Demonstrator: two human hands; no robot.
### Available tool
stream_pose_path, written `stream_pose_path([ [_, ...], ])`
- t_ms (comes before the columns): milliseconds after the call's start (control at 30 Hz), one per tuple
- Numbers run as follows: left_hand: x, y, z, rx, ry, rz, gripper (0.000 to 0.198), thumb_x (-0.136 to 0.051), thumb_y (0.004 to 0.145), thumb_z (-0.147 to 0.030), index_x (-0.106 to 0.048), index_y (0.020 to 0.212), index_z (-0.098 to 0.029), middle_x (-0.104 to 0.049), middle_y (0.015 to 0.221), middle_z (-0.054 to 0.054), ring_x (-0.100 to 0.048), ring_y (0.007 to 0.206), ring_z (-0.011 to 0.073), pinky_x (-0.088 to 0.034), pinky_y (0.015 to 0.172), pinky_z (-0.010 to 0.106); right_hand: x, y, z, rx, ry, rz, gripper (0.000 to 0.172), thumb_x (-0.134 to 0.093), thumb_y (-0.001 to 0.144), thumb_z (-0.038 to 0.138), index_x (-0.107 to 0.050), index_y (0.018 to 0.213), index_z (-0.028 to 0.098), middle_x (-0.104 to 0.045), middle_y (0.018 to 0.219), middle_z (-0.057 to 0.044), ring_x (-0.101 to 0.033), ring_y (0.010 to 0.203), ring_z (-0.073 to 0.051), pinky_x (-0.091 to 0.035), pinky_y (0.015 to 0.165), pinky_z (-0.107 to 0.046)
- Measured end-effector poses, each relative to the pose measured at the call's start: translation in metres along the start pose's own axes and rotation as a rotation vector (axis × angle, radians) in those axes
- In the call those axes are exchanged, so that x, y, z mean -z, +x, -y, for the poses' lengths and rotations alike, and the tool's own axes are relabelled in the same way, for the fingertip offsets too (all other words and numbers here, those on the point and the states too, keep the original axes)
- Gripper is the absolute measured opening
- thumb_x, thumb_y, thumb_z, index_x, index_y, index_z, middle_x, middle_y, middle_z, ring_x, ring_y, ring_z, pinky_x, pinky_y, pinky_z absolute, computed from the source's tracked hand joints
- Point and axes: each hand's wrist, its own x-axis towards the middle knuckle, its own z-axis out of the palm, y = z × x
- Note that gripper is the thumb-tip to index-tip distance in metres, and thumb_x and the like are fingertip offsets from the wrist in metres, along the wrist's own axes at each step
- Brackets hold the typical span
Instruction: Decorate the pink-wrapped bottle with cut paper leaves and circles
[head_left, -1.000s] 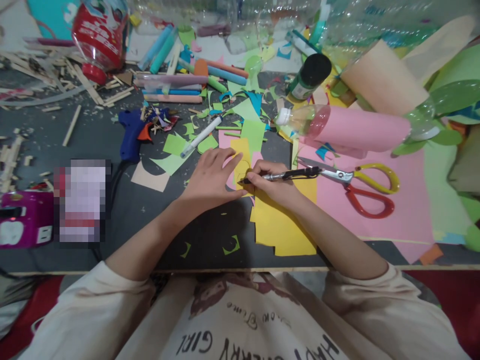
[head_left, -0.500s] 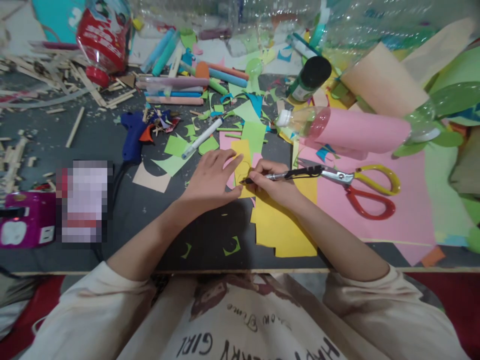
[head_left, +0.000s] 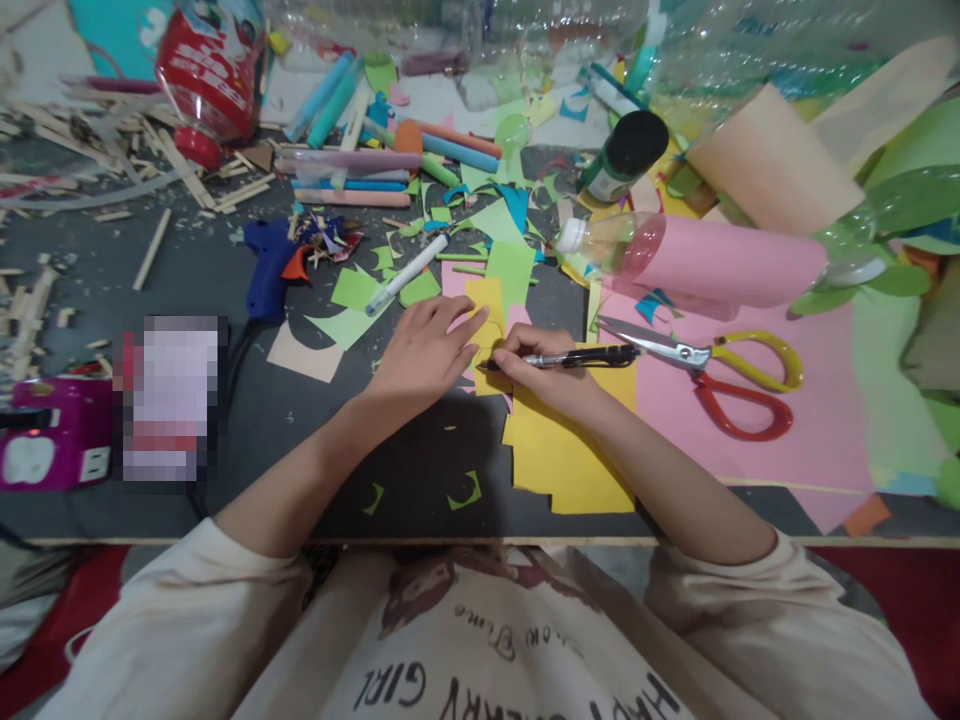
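Note:
A narrow yellow paper strip [head_left: 486,297] lies in front of me, with a curved line drawn on it. My left hand [head_left: 427,345] rests flat at the strip's left side, fingers spread, fingertips on the paper. In my right hand [head_left: 544,370] is a black and silver pen [head_left: 581,356], its tip touching the strip near the lower left. Beneath my right wrist lies a larger sheet of yellow paper [head_left: 577,450]. Scissors [head_left: 705,360] with one yellow and one red handle lie spread on pink paper [head_left: 810,400] to the right.
A blue glue gun [head_left: 266,275], a white marker [head_left: 409,275] and green paper scraps [head_left: 352,290] lie to the left. A pink-wrapped bottle [head_left: 727,260] and a dark green jar [head_left: 626,155] stand or lie behind. Wooden sticks [head_left: 154,250] and a purple box [head_left: 56,435] are far left.
The pen tip has shifted slightly left and down along the strip. My left thumb has drawn in toward its fingers, away from the pen tip.

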Motion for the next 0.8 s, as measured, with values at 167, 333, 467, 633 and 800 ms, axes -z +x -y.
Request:
stream_pose_path([
  [167,-0.0012,-0.0009,0.0,-0.004,0.009,-0.021,0.041,-0.035,0.098,-0.028,-0.053,0.134,-0.02,-0.057,0.132,0.013,-0.047,0.124,0.0283,-0.038,0.103,0.044,0.0001,-0.0012,0.0003,-0.01,-0.002,0.062,0.025,-0.056,0.079,0.037,-0.047,0.062,0.021,-0.055,0.058,0.002,-0.05,0.056,-0.011,-0.035,0.058,-0.027],
  [333,-0.0008,-0.0005,-0.0008,0.002,0.027,-0.012,0.041,-0.036,0.098,-0.029,-0.054,0.133,-0.018,-0.057,0.132,0.014,-0.047,0.125,0.0285,-0.038,0.104,0.043,0.0014,-0.0017,0.0019,-0.008,0.002,0.08,0.025,-0.055,0.079,0.037,-0.047,0.062,0.021,-0.056,0.058,0.002,-0.049,0.054,-0.011,-0.035,0.058,-0.027],
  [467,-0.0014,-0.0006,-0.0004,-0.002,0.019,-0.015,0.041,-0.035,0.098,-0.028,-0.053,0.133,-0.018,-0.057,0.131,0.013,-0.047,0.125,0.0277,-0.037,0.105,0.043,0.0018,-0.0016,0.0031,0.0,0.008,0.09,0.025,-0.056,0.078,0.034,-0.046,0.059,0.021,-0.056,0.057,0.002,-0.047,0.054,-0.01,-0.035,0.057,-0.026],
  [633,-0.0025,-0.0011,-0.0001,0.005,0.01,-0.016,0.04,-0.037,0.098,-0.028,-0.053,0.133,-0.019,-0.057,0.132,0.012,-0.046,0.125,0.0275,-0.036,0.105,0.043,0.0014,-0.0021,0.0024,-0.008,0.035,0.065,0.024,-0.057,0.078,0.035,-0.049,0.061,0.02,-0.058,0.058,0.001,-0.05,0.053,-0.011,-0.037,0.057,-0.026],
  [800,-0.0018,-0.0008,-0.0003,0.006,0.001,-0.011,0.04,-0.037,0.098,-0.029,-0.053,0.134,-0.019,-0.057,0.132,0.012,-0.046,0.125,0.0277,-0.036,0.105,0.043,0.0019,-0.0017,0.0031,-0.03,0.085,0.115,0.026,-0.057,0.076,0.033,-0.047,0.056,0.02,-0.057,0.054,0.001,-0.049,0.052,-0.011,-0.036,0.054,-0.026],
])
